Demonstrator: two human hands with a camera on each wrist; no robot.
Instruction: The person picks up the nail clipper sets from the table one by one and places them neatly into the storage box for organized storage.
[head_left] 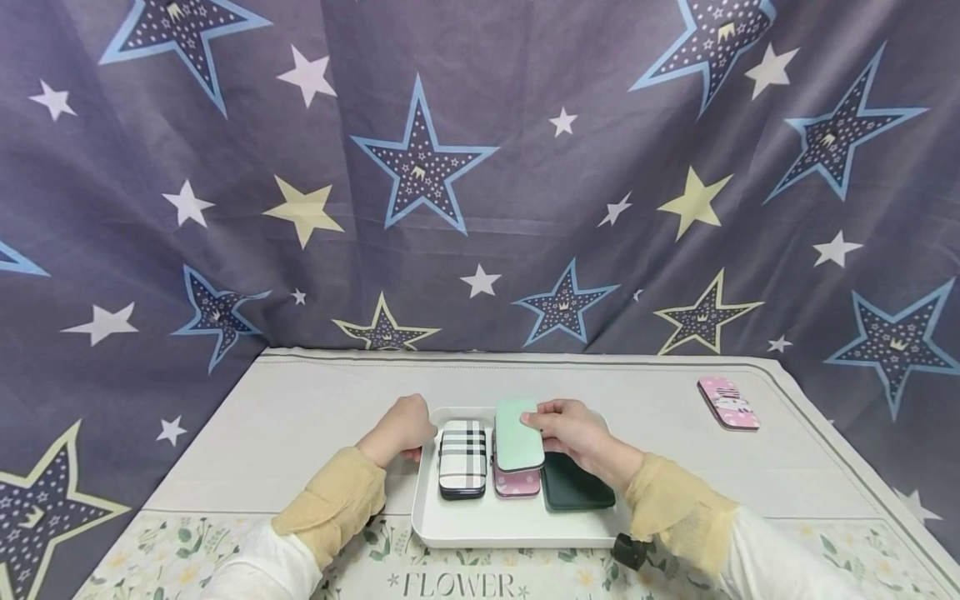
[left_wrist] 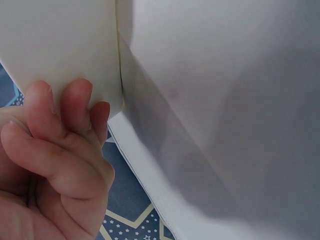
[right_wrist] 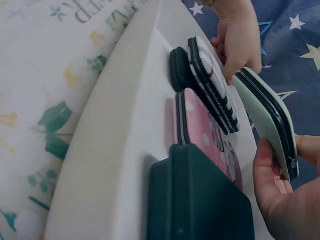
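Note:
My right hand (head_left: 573, 433) pinches a mint-green zip case (head_left: 517, 437) between thumb and fingers, holding it above a white tray (head_left: 510, 535). Under it, a pink dotted case (head_left: 517, 485) lies partly covered in the tray. To the right of that lies a dark green case (head_left: 576, 490), and to the left a white plaid case (head_left: 462, 450). A black case (right_wrist: 181, 70) sits beneath the plaid one in the right wrist view. My left hand (head_left: 401, 427) grips the tray's left side with curled fingers; the left wrist view shows its fingertips (left_wrist: 76, 95) against the white wall.
Another pink patterned case (head_left: 729, 404) lies on the table at the back right, apart from the tray. A light table cover (head_left: 300, 433) with a flower print spreads below. Behind the table hangs a dark curtain (head_left: 480, 225) printed with stars.

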